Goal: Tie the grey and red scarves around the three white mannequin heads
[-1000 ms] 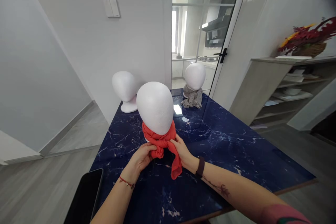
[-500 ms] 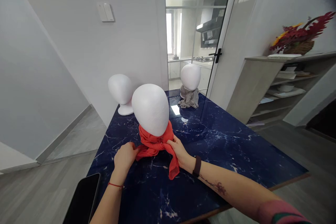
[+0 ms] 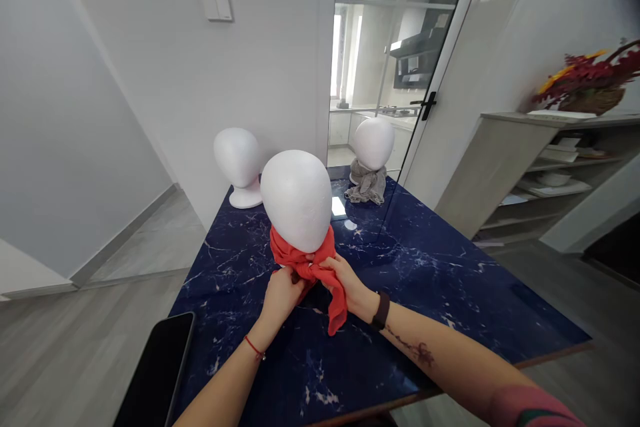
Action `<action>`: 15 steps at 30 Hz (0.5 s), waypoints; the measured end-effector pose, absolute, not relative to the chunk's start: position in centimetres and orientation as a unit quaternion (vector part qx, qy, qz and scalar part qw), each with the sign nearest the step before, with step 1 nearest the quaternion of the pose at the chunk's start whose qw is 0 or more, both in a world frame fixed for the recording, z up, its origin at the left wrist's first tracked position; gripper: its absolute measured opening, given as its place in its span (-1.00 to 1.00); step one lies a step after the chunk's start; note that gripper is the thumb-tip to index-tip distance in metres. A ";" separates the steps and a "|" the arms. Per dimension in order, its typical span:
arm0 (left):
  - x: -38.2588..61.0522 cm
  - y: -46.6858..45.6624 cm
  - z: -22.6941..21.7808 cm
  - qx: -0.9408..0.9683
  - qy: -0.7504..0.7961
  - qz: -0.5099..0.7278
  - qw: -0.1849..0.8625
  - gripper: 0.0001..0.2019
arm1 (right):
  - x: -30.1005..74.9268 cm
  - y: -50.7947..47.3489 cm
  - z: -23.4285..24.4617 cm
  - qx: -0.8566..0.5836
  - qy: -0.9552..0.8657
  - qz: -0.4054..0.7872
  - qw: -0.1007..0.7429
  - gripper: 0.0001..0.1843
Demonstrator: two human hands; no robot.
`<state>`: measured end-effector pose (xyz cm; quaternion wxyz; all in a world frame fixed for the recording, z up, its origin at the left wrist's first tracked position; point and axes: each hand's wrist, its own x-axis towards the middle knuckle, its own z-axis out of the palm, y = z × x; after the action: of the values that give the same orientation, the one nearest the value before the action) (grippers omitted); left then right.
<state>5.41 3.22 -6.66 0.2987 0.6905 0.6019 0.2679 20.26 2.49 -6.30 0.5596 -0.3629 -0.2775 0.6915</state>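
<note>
A white foam mannequin head [image 3: 296, 199] stands upright near the middle of the table, with a red scarf [image 3: 337, 307] wrapped and knotted around its neck. My left hand [image 3: 283, 293] is closed on the scarf just left of the knot; its fingertips are partly hidden by cloth. On the other side, my right hand [image 3: 350, 283] pinches the scarf close to the knot, and a loose red end hangs down beside it. Part of the neck shows no outline under the cloth.
Behind on the left is a bare white mannequin head [image 3: 237, 159]. Another head [image 3: 374, 143] wears a grey scarf [image 3: 369, 185] at the back right. A black phone [image 3: 157, 370] lies at the left edge of the dark blue marbled table [image 3: 425, 287]. Shelves [image 3: 555, 173] stand right.
My left hand has moved right, from the scarf's outstretched left end to beside the knot. My right hand still grips near the knot. The view has shifted slightly.
</note>
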 end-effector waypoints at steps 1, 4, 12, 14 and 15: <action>5.4 3.3 -6.7 0.690 0.614 0.261 0.280 -0.87 | 20.2 2.5 -6.4 -0.373 -0.282 0.671 0.576 -0.73; 5.0 3.3 -6.1 0.687 0.651 0.238 0.217 -0.89 | 20.1 2.5 -6.6 -0.421 -0.289 0.587 0.628 -0.72; 3.3 3.6 -3.7 0.668 0.704 0.218 0.103 -0.89 | 22.4 3.3 -5.4 -0.465 -0.510 0.643 0.332 -0.61; 3.0 3.8 -3.5 0.666 0.716 0.190 0.089 -0.86 | 23.5 3.7 -4.9 -0.455 -0.557 0.638 0.274 -0.64; 2.8 3.8 -3.4 0.666 0.721 0.173 0.079 -0.85 | 24.0 4.0 -4.7 -0.455 -0.568 0.625 0.282 -0.66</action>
<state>2.80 3.83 -3.35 0.0785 0.6659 0.7213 0.1735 23.98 3.96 -4.70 0.2817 -0.4550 -0.5678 0.6254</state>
